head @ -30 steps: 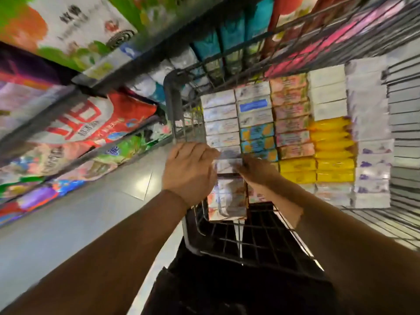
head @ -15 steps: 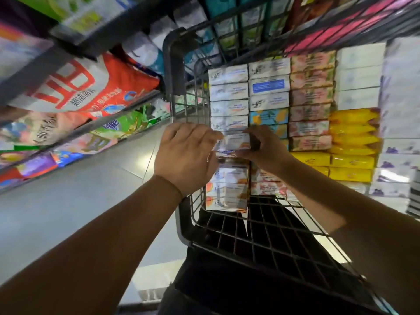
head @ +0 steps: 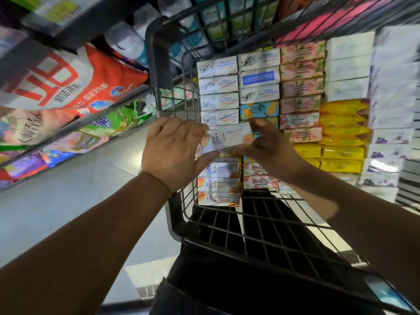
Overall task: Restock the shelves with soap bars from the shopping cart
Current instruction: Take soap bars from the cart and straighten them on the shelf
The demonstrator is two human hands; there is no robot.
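in the middle of the frame both hands, the left hand [head: 172, 153] and the right hand [head: 269, 147], have now lifted one soap bar [head: 228, 138] higher above the stacks in the shopping cart [head: 227, 226], each closed on one end, so it seems ready for the shelves [head: 75, 130] at left.

large red 立白 logo and 超洁清新 on red-and-white detergent bag [head: 68, 87], soap box print unreadable

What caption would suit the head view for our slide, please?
Both hands, left hand and right hand, lift one soap box from the shopping cart.
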